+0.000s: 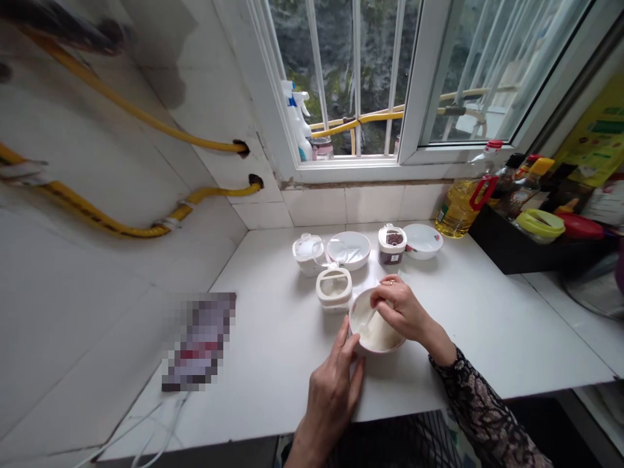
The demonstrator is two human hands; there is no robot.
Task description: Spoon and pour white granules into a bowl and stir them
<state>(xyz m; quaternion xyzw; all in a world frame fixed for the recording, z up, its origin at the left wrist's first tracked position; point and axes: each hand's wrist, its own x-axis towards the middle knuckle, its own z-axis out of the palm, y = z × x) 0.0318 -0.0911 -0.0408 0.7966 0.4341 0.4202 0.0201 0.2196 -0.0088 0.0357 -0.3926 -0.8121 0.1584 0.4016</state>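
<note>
A white bowl (377, 351) holding a pale, whitish mixture stands on the white counter. My left hand (334, 383) grips its near left side, thumb by the rim. Over the bowl, my right hand (402, 307) is closed round a light-coloured spoon (369, 320), whose lower end rests in the mixture. Just behind and left is a lidded square container (334, 290). Farther back stand a container with white contents (308, 253), a white bowl with a spoon in it (349, 251), a jar with dark red contents (392, 245) and a shallow floral bowl (423, 242).
An oil bottle (458, 201) and a black box (517, 244) of bottles and tubs stand at the back right. A blurred-out flat object (199, 344) with white cables lies at the left. The window (358, 167) is behind the counter (263, 364); yellow hoses cross the left wall.
</note>
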